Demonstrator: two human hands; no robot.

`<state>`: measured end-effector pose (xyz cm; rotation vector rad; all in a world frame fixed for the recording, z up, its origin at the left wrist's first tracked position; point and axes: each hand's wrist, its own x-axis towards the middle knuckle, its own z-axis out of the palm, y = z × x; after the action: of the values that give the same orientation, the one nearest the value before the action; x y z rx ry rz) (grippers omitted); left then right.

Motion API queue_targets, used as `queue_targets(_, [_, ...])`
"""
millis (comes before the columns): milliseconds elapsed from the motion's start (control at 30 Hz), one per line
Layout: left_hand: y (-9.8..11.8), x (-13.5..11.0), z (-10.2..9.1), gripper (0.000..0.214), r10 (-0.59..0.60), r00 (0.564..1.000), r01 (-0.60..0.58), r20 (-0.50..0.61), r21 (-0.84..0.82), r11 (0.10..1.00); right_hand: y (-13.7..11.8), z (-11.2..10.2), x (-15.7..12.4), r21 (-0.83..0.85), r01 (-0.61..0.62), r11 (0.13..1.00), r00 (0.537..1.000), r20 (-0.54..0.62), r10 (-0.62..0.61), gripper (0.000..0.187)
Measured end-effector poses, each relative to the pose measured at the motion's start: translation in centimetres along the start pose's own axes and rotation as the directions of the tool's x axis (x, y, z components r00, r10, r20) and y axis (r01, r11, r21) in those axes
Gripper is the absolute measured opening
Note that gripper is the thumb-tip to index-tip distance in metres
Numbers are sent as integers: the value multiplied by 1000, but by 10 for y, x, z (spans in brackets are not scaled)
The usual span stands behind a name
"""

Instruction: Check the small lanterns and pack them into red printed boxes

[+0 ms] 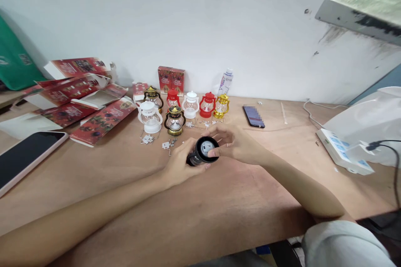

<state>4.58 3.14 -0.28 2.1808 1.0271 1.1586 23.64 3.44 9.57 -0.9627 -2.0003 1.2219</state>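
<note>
Holding the black lantern-like piece (198, 155) over the table (188, 221), nearer the camera than the all-gold lantern (221, 107) and a little to its left, clamped around the side in the left hand's (180, 162) grip. Resting the right hand's (236, 144) thumb on the pale end panel (206, 147), with fingers curving by the rim; impossible to tell whether pinching anything there. Probably working at that panel now; seemingly calling for a steady left grip and careful right fingertips.
</note>
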Motion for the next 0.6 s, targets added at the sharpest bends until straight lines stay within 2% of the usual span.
queue_targets(133, [0, -1, -1, 44, -18, 1000, 18, 3, -56, 998, 7, -1, 6, 123, -38, 992, 999, 23, 36, 26])
queue_targets(233, [3, 0, -2, 42, -29, 999, 31, 16, -108, 994, 10, 0, 8, 144, -60, 988, 996, -55, 69, 16])
queue_targets(333, [5, 1, -3, 40, -51, 998, 55, 30, -128, 990, 9, 0, 7, 101, -43, 994, 991, -121, 56, 18])
queue_targets(500, [6, 2, -4, 44, -34, 999, 39, 28, -207, 978, 3, -2, 3, 28, 12, 1000, 998, -55, -10, 10])
queue_targets(600, [4, 1, -3, 46, 1, 1000, 5, 26, -231, 973, 0, -2, 0, -32, 55, 998, 997, -54, -57, 8])
